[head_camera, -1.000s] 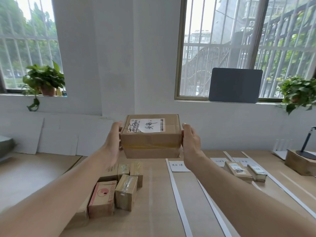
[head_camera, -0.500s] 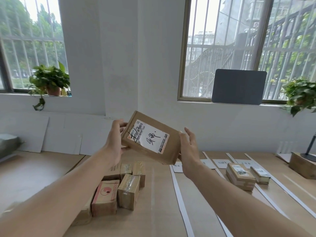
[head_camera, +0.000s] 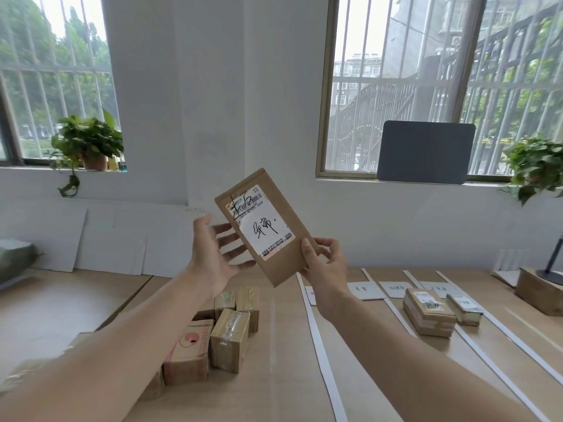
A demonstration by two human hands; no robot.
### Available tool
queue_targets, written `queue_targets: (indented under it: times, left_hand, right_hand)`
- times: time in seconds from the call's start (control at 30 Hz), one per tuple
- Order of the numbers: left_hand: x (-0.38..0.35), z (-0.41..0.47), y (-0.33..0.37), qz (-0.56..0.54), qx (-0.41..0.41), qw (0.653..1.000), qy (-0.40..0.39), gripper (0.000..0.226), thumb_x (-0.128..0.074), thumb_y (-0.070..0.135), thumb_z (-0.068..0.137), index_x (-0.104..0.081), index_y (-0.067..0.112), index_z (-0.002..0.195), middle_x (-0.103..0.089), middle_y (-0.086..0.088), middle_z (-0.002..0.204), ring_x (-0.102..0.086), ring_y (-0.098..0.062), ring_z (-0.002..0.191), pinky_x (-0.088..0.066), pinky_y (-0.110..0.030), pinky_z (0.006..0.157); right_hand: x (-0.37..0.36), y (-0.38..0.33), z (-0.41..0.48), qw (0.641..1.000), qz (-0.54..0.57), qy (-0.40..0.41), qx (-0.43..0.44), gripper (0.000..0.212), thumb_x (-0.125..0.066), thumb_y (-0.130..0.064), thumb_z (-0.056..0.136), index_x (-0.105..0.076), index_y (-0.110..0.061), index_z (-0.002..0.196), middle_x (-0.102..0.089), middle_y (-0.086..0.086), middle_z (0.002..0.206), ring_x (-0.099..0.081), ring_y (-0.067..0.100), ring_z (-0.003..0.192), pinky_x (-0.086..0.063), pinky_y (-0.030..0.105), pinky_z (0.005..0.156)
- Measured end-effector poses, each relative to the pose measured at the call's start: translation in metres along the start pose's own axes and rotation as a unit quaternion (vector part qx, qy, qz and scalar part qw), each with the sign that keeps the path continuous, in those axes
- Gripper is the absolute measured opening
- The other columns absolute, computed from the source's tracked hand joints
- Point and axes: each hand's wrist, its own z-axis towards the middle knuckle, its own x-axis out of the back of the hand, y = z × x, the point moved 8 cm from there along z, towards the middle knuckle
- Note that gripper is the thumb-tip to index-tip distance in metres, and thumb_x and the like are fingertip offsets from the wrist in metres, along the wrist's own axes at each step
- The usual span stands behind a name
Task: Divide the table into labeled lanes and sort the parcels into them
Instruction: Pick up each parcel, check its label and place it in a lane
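A brown cardboard parcel (head_camera: 275,257) with a white handwritten shipping label is held up in the air, tilted, label face toward me. My right hand (head_camera: 326,263) grips its lower right edge. My left hand (head_camera: 213,254) is spread open behind its left side, fingertips near or touching the back; I cannot tell which. Below, a pile of several brown parcels (head_camera: 213,336) lies on the wooden table (head_camera: 274,376). White paper strips (head_camera: 320,345) mark lanes on the right, with white label cards (head_camera: 364,290) at their far ends. Two parcels (head_camera: 428,312) rest in one lane.
A wooden block with a black lamp stand (head_camera: 539,292) sits at the far right. Potted plants (head_camera: 88,144) stand on both window sills, and a dark panel (head_camera: 425,152) leans against the right window. White boards (head_camera: 76,239) lean along the wall at left.
The parcel has been turned from flat to nearly upright, label facing me. My left hand has let go and spread open; my right hand now holds it alone.
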Motion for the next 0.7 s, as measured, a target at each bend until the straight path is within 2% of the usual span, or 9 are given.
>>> queue_targets:
  times: [0.1, 0.2, 0.27, 0.37, 0.43, 0.5, 0.57, 0.63, 0.7]
  left_hand:
    - [-0.015, -0.004, -0.007, 0.026, 0.015, 0.999, -0.041, 0.052, -0.030, 0.062, 0.099, -0.061, 0.036, 0.133, -0.057, -0.016, 0.127, -0.059, -0.048, 0.116, -0.054, -0.060, 0.089]
    - [-0.016, -0.003, -0.005, 0.083, 0.008, 0.996, -0.041, 0.047, -0.028, 0.064, 0.099, -0.062, 0.046, 0.125, -0.058, -0.015, 0.127, -0.059, -0.045, 0.116, -0.052, -0.056, 0.093]
    - [-0.012, 0.000, -0.005, 0.110, 0.016, 0.993, -0.040, 0.049, -0.025, 0.067, 0.099, -0.062, 0.048, 0.124, -0.058, -0.014, 0.125, -0.060, -0.043, 0.114, -0.051, -0.056, 0.095]
    - [-0.002, 0.006, -0.007, 0.141, 0.020, 0.989, -0.037, 0.053, -0.023, 0.066, 0.100, -0.059, 0.044, 0.132, -0.059, -0.014, 0.123, -0.061, -0.040, 0.108, -0.052, -0.049, 0.087]
    - [-0.001, 0.006, -0.011, 0.146, 0.027, 0.988, -0.043, 0.050, -0.024, 0.065, 0.100, -0.058, 0.044, 0.131, -0.061, -0.016, 0.120, -0.063, -0.040, 0.103, -0.051, -0.047, 0.083]
    - [-0.001, 0.005, -0.017, 0.151, 0.037, 0.986, -0.053, 0.046, -0.026, 0.065, 0.099, -0.058, 0.045, 0.125, -0.063, -0.018, 0.116, -0.065, -0.039, 0.098, -0.051, -0.049, 0.084]
    - [0.001, 0.004, -0.020, 0.157, 0.043, 0.985, -0.057, 0.043, -0.029, 0.065, 0.098, -0.060, 0.046, 0.120, -0.063, -0.017, 0.115, -0.064, -0.035, 0.094, -0.050, -0.048, 0.082]
    - [0.004, 0.005, -0.019, 0.164, 0.044, 0.984, -0.052, 0.043, -0.031, 0.065, 0.098, -0.063, 0.045, 0.118, -0.060, -0.016, 0.120, -0.060, -0.033, 0.095, -0.049, -0.045, 0.079]
    - [0.009, 0.009, -0.016, 0.176, 0.042, 0.983, -0.041, 0.045, -0.031, 0.065, 0.098, -0.067, 0.044, 0.115, -0.052, -0.012, 0.129, -0.057, -0.035, 0.105, -0.049, -0.045, 0.079]
  right_hand:
    - [-0.008, 0.001, -0.001, 0.999, -0.027, -0.029, 0.007, 0.020, -0.073, -0.026, 0.100, -0.057, -0.014, 0.103, -0.064, -0.003, 0.129, -0.073, 0.023, 0.106, -0.061, 0.039, 0.097]
    - [-0.012, 0.002, -0.001, 0.988, -0.141, -0.054, 0.021, 0.022, -0.071, -0.030, 0.101, -0.053, -0.019, 0.098, -0.070, -0.007, 0.127, -0.068, 0.017, 0.105, -0.054, 0.031, 0.089]
    - [-0.014, 0.001, 0.001, 0.978, -0.192, -0.074, 0.031, 0.020, -0.073, -0.030, 0.100, -0.056, -0.028, 0.110, -0.069, -0.007, 0.123, -0.064, 0.016, 0.110, -0.053, 0.032, 0.091]
    - [-0.021, 0.000, -0.002, 0.958, -0.253, -0.137, 0.015, 0.056, -0.074, -0.031, 0.098, -0.046, -0.049, 0.143, -0.060, -0.009, 0.126, -0.056, 0.008, 0.112, -0.049, 0.028, 0.086]
    - [-0.028, 0.001, -0.004, 0.947, -0.283, -0.151, 0.020, 0.062, -0.077, -0.032, 0.094, -0.044, -0.050, 0.144, -0.059, -0.006, 0.126, -0.057, 0.009, 0.117, -0.052, 0.030, 0.089]
    - [-0.032, 0.002, -0.001, 0.954, -0.270, -0.131, 0.018, 0.048, -0.078, -0.037, 0.088, -0.052, -0.040, 0.128, -0.062, -0.003, 0.127, -0.063, 0.011, 0.114, -0.057, 0.035, 0.095]
    - [-0.033, 0.000, 0.001, 0.965, -0.243, -0.104, -0.002, 0.035, -0.072, -0.041, 0.091, -0.055, -0.032, 0.120, -0.067, -0.001, 0.123, -0.068, 0.014, 0.108, -0.058, 0.036, 0.093]
    - [-0.033, 0.001, 0.003, 0.973, -0.206, -0.103, -0.032, 0.037, -0.062, -0.041, 0.099, -0.052, -0.030, 0.133, -0.070, 0.002, 0.117, -0.071, 0.018, 0.105, -0.058, 0.041, 0.095]
    - [-0.034, 0.004, 0.002, 0.977, -0.179, -0.111, -0.045, 0.039, -0.055, -0.040, 0.104, -0.046, -0.039, 0.142, -0.072, 0.004, 0.115, -0.073, 0.020, 0.103, -0.058, 0.046, 0.099]
